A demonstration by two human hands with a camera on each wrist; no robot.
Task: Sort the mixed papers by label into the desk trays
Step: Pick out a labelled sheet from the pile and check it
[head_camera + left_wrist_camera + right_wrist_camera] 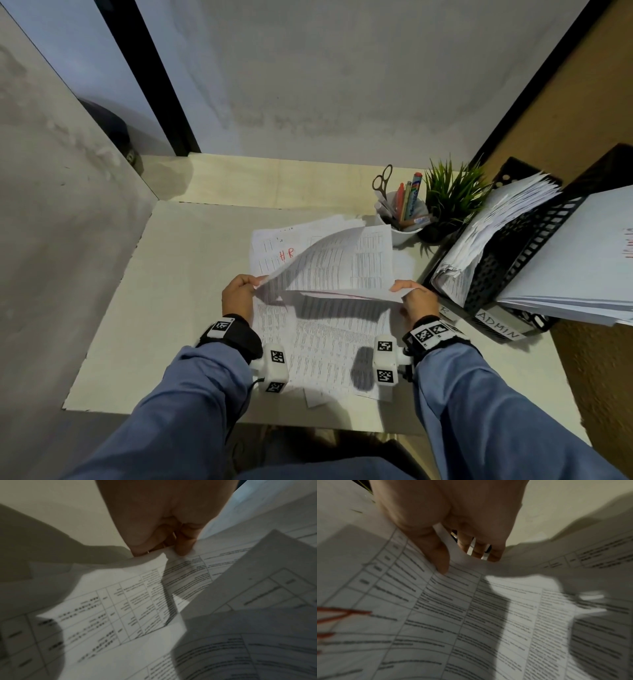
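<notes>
Pale desk (pixel 191 308) in a corner of grey walls, loose printed papers (pixel 329 346) spread at its middle. Black desk trays (pixel 534 246), already stuffed with sheets, sit right of the pile; one label reads ADMIN (pixel 500 325). Pen cup (pixel 404 216) with scissors and a small plant (pixel 452 198) stand behind the pile. Both hands hold one lifted sheet (pixel 329 270) above the pile, probably peeling it off to read its label. Left hand (pixel 239 296) pinches the sheet's left edge, fingers curled. Right hand (pixel 416 301) grips the right edge, thumb on top, fingers under. Sheet bows between them. A page behind it shows red "H.R" (pixel 287 254).
</notes>
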